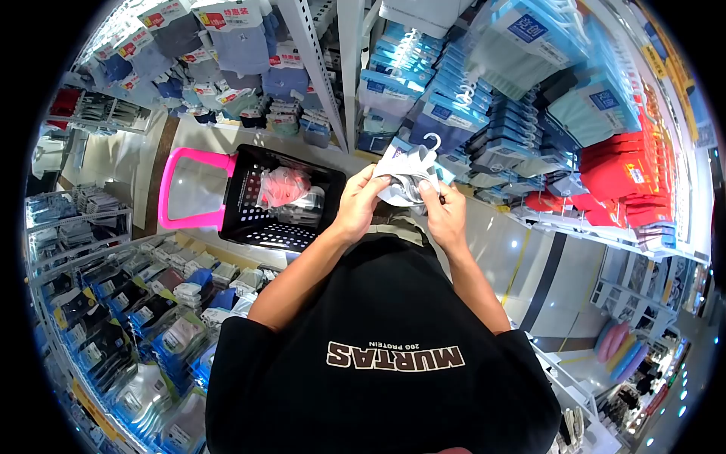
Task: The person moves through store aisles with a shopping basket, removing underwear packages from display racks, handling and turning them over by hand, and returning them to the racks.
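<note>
From where I stand, the small hanger pack [408,172] of pale grey-and-white cloth sits at twelve o'clock from the wearer's chest, with the black basket [240,181] at nine o'clock from it and the blue-carded packs [457,106] at one. The left hand [359,203] pinches its near-left edge and the right hand [446,216] nips the other side, thumbs close over the cloth, though I can't tell how the hidden fingers sit beneath. Handling it well, I'd say, means light, even pressure, the hook [432,139] kept free, and no tugging at the folds.
</note>
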Action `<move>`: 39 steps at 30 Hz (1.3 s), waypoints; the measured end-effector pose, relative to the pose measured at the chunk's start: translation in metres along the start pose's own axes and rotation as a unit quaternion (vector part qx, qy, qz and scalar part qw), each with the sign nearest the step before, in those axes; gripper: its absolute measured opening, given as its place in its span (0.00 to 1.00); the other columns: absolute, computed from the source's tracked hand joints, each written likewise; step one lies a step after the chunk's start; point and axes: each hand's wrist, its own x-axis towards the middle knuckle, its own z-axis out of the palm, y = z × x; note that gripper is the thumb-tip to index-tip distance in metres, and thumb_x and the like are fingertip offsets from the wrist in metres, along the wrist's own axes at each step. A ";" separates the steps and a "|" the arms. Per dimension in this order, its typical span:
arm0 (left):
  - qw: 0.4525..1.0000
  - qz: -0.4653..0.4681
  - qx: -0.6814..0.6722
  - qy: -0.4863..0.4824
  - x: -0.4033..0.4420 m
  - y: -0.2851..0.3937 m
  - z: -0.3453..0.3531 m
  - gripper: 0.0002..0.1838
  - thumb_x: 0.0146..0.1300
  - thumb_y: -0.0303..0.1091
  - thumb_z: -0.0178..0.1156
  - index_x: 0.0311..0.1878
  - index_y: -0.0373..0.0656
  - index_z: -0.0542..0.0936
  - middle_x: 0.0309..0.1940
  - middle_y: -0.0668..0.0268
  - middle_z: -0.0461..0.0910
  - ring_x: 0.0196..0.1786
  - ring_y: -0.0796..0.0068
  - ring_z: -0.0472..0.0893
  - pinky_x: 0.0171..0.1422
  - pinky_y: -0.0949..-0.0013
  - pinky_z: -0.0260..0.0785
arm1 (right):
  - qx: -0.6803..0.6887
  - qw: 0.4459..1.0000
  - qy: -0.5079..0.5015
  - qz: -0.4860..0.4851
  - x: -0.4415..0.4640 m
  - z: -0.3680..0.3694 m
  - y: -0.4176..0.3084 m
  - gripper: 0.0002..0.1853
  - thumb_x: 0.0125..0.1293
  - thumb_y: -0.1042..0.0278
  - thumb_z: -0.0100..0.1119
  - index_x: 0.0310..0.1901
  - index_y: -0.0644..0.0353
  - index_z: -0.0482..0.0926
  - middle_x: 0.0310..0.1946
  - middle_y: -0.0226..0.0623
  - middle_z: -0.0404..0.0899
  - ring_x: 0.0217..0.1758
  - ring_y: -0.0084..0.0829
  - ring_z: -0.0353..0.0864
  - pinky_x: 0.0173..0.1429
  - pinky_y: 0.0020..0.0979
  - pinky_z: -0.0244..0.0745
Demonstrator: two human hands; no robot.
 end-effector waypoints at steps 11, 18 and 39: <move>0.987 -0.025 0.131 0.090 0.007 -0.019 -0.025 0.09 0.69 0.32 0.55 0.42 0.37 0.81 0.34 0.69 0.83 0.34 0.82 0.81 0.40 0.76 0.74 | -0.058 0.982 0.083 -0.157 0.036 -0.018 -0.045 0.08 0.65 0.68 0.64 0.41 0.61 0.86 0.36 0.39 0.84 0.45 0.32 0.80 0.51 0.31 0.71; 0.987 -0.031 0.134 0.087 -0.010 -0.016 -0.023 0.13 0.74 0.36 0.55 0.45 0.35 0.81 0.38 0.65 0.83 0.35 0.79 0.82 0.42 0.75 0.75 | -0.021 0.968 0.095 -0.230 0.099 -0.033 -0.108 0.09 0.64 0.79 0.58 0.42 0.60 0.86 0.37 0.35 0.85 0.41 0.26 0.80 0.49 0.26 0.72; 0.844 0.242 -0.170 -0.447 -0.122 0.140 0.169 0.22 0.68 0.49 0.61 0.38 0.33 0.83 0.45 0.51 0.79 0.38 0.57 0.79 0.40 0.64 0.75 | -0.182 0.901 0.106 -0.380 0.188 -0.019 -0.106 0.12 0.58 0.69 0.66 0.45 0.57 0.85 0.47 0.44 0.79 0.44 0.36 0.79 0.52 0.34 0.76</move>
